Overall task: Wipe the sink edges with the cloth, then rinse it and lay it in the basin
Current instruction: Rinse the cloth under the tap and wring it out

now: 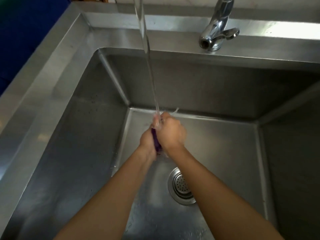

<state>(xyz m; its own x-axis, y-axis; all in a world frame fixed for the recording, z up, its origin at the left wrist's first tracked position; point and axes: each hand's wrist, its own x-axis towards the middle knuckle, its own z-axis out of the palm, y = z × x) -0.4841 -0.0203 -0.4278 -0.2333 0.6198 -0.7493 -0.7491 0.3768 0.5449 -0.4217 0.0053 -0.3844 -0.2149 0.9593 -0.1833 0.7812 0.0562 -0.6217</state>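
Note:
A purple cloth (156, 142) is squeezed between both hands over the middle of the steel sink basin (97, 129). My left hand (147, 138) grips it from the left and my right hand (170, 133) grips it from the right, so only a narrow strip of cloth shows. A stream of water (147, 54) falls from above onto the hands and splashes there. The sink's rim (57, 54) runs along the left and back.
The chrome tap base with its lever (219, 33) stands on the back rim at the right. A round drain strainer (181, 186) lies in the basin floor below my right forearm. A dark blue surface (26, 32) borders the sink at the far left.

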